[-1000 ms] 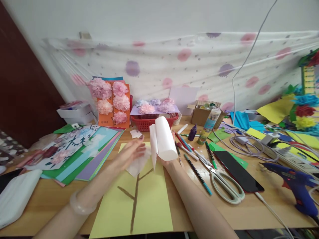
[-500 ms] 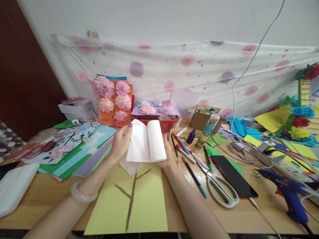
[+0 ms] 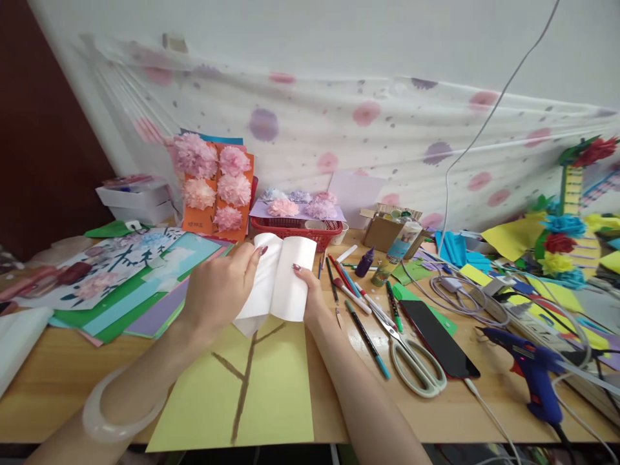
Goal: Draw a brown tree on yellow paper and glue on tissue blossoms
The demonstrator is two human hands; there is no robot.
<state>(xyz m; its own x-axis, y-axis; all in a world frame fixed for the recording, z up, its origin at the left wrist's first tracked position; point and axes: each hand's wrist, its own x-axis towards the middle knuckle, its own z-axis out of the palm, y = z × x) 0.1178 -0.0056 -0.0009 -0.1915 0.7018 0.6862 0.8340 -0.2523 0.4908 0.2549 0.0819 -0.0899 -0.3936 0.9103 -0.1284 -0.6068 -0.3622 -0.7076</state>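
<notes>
— At left, what is in your grip?

— My left hand (image 3: 220, 284) pinches the loose flap (image 3: 259, 284) of a white paper roll (image 3: 289, 284), above the far end of a yellow sheet (image 3: 278, 400).

— How far along?

— A brown branch (image 3: 243, 387) is down on the sheet, nothing fixed to its near stretch. The flap is drawn out but, as I judge it, not yet parted from the roll.

— And at right?

— My right hand (image 3: 311, 294) clamps the roll, thumb in front, other fingers hidden; farther right, scissors (image 3: 416, 368) lie untouched.

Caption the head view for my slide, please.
Left hand and right hand hold a partly unrolled white roll above yellow paper with brown lines.
</notes>
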